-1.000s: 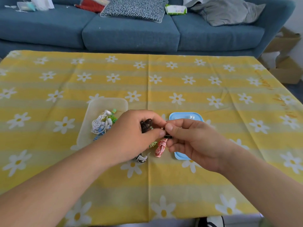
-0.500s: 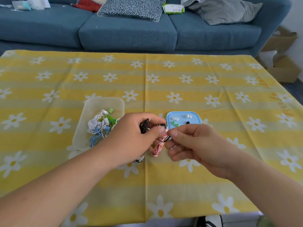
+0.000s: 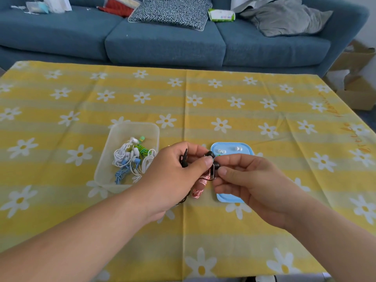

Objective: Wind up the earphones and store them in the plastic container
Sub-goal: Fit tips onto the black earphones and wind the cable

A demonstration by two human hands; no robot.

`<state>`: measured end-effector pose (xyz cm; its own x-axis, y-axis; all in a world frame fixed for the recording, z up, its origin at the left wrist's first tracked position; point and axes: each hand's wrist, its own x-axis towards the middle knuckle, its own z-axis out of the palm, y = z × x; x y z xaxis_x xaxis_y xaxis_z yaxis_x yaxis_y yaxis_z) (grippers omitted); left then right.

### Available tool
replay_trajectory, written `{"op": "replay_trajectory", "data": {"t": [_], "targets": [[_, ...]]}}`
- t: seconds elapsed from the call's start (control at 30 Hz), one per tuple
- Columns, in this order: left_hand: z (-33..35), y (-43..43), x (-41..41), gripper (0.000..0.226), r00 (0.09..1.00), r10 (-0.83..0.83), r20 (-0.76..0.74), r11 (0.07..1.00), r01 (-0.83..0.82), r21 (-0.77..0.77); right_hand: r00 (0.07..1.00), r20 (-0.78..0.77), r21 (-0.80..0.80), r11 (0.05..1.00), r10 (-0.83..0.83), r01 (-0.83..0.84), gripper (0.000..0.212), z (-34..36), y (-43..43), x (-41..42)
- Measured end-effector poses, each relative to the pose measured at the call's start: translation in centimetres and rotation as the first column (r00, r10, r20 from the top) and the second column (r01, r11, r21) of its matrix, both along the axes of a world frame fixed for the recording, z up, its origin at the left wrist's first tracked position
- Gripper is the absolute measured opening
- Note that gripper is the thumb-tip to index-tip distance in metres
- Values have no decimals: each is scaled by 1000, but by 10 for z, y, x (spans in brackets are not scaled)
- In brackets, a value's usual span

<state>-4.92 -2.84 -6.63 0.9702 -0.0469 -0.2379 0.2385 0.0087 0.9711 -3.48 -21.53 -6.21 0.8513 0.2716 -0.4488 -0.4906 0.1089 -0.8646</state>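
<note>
Black earphones [image 3: 215, 165] pinched at the buds by right hand [image 3: 250, 180] fingertips, cord gripped in curled left hand [image 3: 173, 174], above yellow tablecloth [image 3: 264, 110] between clear plastic container [image 3: 102, 173] and blue lid [image 3: 247, 153].

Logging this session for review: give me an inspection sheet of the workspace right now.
Surface: yellow daisy tablecloth.
Job's things: clear plastic container holds white, green and blue earphones; black earphones in both hands; pink-white wound cord on the cloth.
Clutter: blue lid with loose ear tips.
Hands: left hand grips the black earphones; right hand pinches one earbud.
Cables: black cord trails under left hand.
Surroundings: blue sofa with cushions; cardboard boxes at right.
</note>
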Motion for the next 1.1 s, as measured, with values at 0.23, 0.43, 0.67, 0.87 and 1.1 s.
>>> {"op": "replay_trajectory", "data": {"t": [0.23,0.43,0.67,0.87,1.1], "targets": [[-1,-3,-2,6,996,58,63,998,-60,26,991,131,-175,984,39,-16,8,6,8,-5],[1,-10,-3,5,995,66,68,995,-71,70,964,254,-301,954,80,0,11,8,10,-9],[-3,-14,4,6,995,99,-8,995,-99,-8,941,205,-260,942,269,-213,25,8,-10,-6],[-12,-22,5,14,988,74,-137,990,-89,-108,988,149,-358,929,-45,96,14,-9,-47,15],[-17,-24,4,22,985,33,-169,989,-57,-135,967,246,-659,719,-71,221,16,-40,-59,34]]}}
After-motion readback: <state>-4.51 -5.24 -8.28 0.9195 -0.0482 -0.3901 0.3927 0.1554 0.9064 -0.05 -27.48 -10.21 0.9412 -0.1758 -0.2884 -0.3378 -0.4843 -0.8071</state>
